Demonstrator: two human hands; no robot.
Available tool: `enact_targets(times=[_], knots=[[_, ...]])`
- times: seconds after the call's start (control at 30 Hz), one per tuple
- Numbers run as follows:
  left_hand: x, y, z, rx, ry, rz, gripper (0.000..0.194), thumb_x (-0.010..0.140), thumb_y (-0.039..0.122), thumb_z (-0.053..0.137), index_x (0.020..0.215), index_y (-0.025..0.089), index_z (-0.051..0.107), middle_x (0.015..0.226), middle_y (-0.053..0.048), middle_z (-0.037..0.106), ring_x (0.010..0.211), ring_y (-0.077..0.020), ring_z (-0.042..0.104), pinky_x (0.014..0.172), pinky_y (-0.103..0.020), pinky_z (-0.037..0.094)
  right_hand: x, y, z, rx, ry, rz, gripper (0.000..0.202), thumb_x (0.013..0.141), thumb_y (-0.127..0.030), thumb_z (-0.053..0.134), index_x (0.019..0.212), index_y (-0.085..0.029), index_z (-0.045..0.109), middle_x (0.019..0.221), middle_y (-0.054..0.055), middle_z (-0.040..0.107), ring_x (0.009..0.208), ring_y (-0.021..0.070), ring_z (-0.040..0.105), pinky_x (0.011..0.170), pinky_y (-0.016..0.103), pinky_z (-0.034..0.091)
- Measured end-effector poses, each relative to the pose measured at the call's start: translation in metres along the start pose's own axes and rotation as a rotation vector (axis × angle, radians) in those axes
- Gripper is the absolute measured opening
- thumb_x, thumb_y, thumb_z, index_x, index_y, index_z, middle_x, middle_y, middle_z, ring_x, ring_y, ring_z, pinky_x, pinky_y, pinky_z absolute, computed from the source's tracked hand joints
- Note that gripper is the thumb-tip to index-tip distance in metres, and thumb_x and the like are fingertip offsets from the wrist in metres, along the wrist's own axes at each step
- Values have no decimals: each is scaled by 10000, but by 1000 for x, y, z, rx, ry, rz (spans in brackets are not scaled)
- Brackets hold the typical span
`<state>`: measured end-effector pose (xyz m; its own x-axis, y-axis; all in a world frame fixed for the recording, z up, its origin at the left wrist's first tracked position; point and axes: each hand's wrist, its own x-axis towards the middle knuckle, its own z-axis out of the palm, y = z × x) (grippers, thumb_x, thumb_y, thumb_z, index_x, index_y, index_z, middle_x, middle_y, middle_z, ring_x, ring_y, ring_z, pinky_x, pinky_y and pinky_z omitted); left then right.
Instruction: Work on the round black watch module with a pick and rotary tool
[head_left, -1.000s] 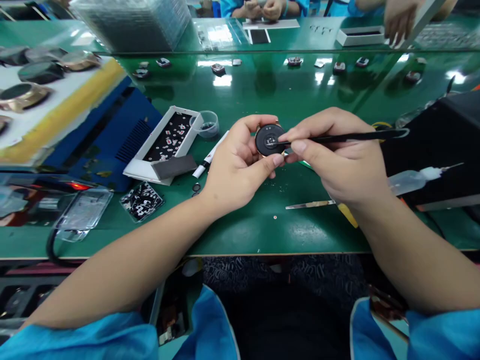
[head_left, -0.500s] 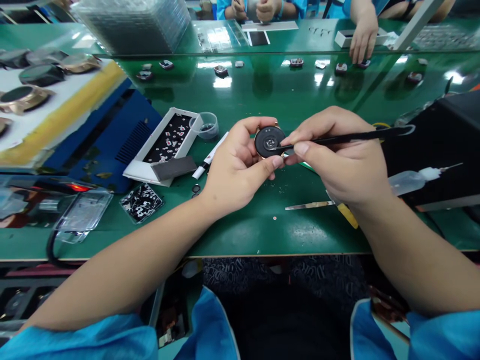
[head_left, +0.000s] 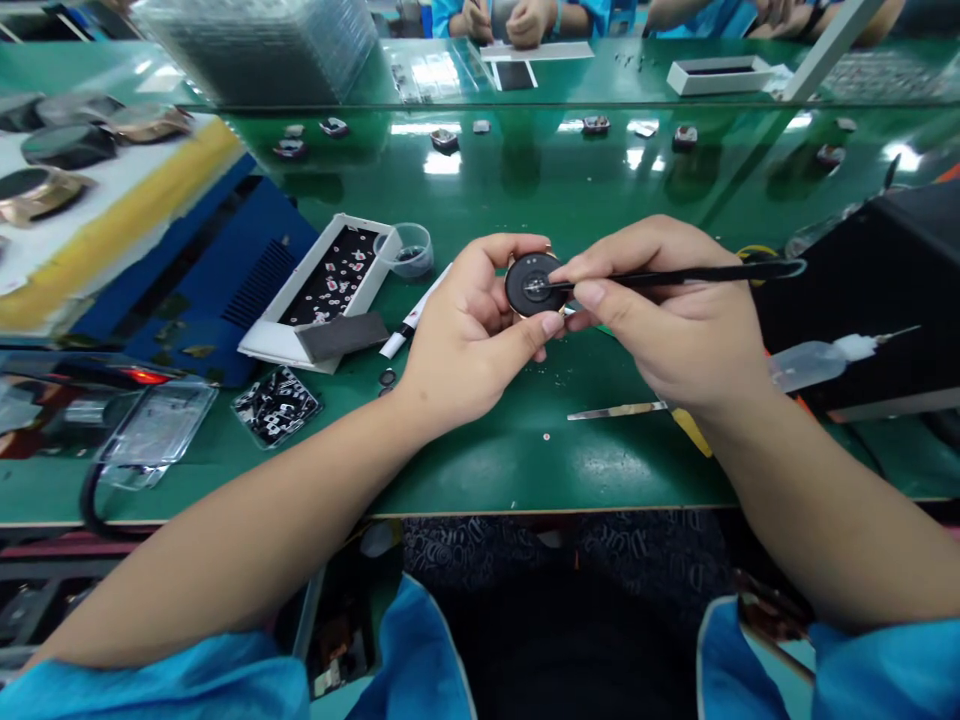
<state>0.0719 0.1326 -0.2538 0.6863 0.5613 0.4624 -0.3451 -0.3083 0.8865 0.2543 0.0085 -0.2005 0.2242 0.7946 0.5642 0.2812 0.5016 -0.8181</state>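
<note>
My left hand (head_left: pixel 472 335) is closed around the rim of a round smartwatch case (head_left: pixel 534 265), its black back turned up toward me. Thin gold edges show at the rim. My right hand (head_left: pixel 667 310) pinches slim black tweezers (head_left: pixel 697 273), held almost level, and their tip touches the middle of the watch back. Small pale spots show there, too fine to make out. Below the hands, a tiny round part (head_left: pixel 547 437) lies on the green bench (head_left: pixel 465 470).
Left are a white box (head_left: pixel 337 275) of small parts, a clear cup (head_left: pixel 411 252), a marker (head_left: pixel 397 338), a clear tray (head_left: pixel 276 405) and a blue machine (head_left: pixel 225 260) bearing watches. Right are a blade-like tool (head_left: pixel 619 411), a needle bottle (head_left: pixel 814 362) and a black box (head_left: pixel 862 290). Co-workers sit opposite.
The tweezers' tip has shifted slightly left, onto the middle of the watch back. Across the bench, a co-worker's hand has drawn back, and a small part there is gone from view.
</note>
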Motion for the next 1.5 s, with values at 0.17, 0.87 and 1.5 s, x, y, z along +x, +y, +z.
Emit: enact_targets(times=[0.17,0.87,1.5], knots=[[-2,0,0,-4,9,-11,824,935,684,1022,1536,331,583,1366,-81,791,981,-213,853,751,-339,742,-5,6,0,-61,2,-39,133,1072,-460,920,1096,-330,936,1135,28,909,973,232,873,968,448,792],[-3,4,3,-30,21,23,779,920,583,1072,1467,300,595,1230,-28,825,942,-171,866,772,-289,743,-4,0,8,-38,74,-125,81,1080,-399,919,1057,-322,927,1082,19,899,1067,230,876,950,400,757],[6,5,-2,-176,-40,-43,711,885,466,1119,1423,303,684,1094,15,859,868,-177,899,602,-220,682,-3,1,7,-38,47,-172,188,1016,-137,874,1041,-311,941,1052,-1,908,989,185,881,872,313,763]])
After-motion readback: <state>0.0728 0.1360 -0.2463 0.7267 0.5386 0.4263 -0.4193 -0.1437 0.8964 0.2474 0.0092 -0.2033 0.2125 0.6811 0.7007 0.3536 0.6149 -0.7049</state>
